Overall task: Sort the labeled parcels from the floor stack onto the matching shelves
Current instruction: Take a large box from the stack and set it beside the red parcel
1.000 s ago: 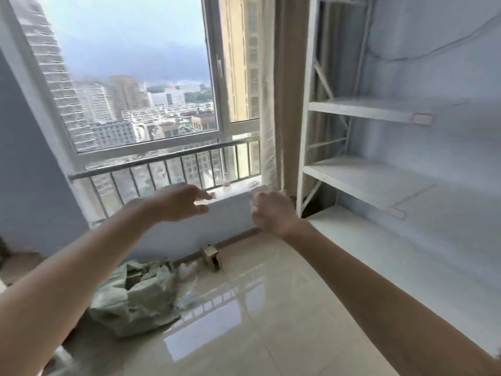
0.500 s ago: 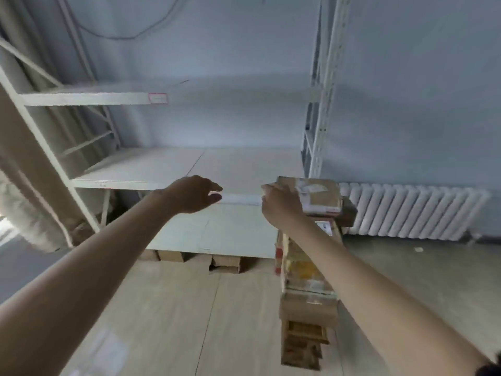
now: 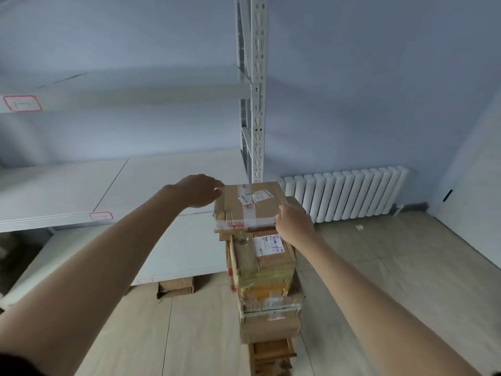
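A tall stack of taped cardboard parcels (image 3: 267, 278) stands on the floor in the middle. The top parcel (image 3: 250, 206) is brown with a white label and clear tape. My left hand (image 3: 199, 191) reaches its far left corner, relaxed fingertips touching the edge. My right hand (image 3: 294, 222) is at its near right corner, thumb on top, the fingers hidden down the side. The parcel below (image 3: 264, 253) carries a white handwritten label. White shelves stand on the left: the middle shelf (image 3: 67, 191) and the upper shelf (image 3: 122, 93) each bear a red-bordered label.
A white perforated shelf upright (image 3: 257, 104) rises just behind the stack. A white radiator (image 3: 344, 194) lines the wall to the right. Flattened cardboard (image 3: 176, 287) lies under the lowest shelf board (image 3: 179, 248). Beige floor tiles spread to the right and front.
The view has swung from the window past the shelves to the parcel stack. Both hands have moved onto the top parcel, one at each side.
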